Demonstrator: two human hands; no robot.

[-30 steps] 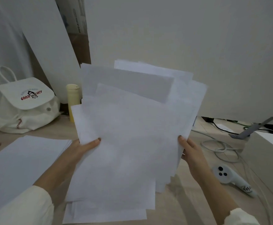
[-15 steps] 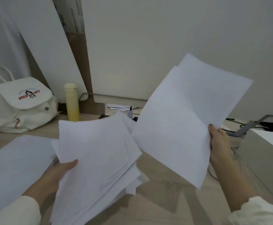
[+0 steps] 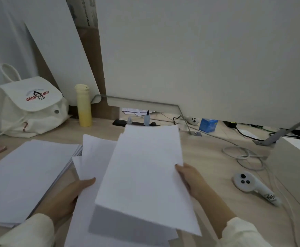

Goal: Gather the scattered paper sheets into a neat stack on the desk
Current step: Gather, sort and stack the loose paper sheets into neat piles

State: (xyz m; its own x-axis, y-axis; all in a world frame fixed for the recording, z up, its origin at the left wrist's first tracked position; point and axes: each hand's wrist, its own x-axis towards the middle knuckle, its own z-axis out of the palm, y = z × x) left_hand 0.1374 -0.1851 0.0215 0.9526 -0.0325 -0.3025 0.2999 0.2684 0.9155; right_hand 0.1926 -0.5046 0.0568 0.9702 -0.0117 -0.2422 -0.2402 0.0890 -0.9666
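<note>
My left hand [image 3: 69,198] grips a loose bundle of white sheets [image 3: 92,157] at its left edge, thumb on top, above the wooden desk [image 3: 213,157]. My right hand [image 3: 192,179] holds a thinner set of white sheets [image 3: 145,172] by its right edge, and this set lies over the bundle, tilted a little to the right. The edges of the two lots do not line up. A large neat stack of white paper [image 3: 24,175] lies flat on the desk at the left, beside my left forearm.
A white backpack [image 3: 31,107] and a yellow bottle [image 3: 83,106] stand at the back left. A white controller [image 3: 252,186] and coiled cables [image 3: 243,155] lie at the right, next to a pale box [image 3: 295,168]. A blue box [image 3: 208,124] sits at the back.
One second ago both hands held one fanned bundle upright. My right hand then pulled some sheets out to the right and has now brought them back down over the bundle in my left hand.
</note>
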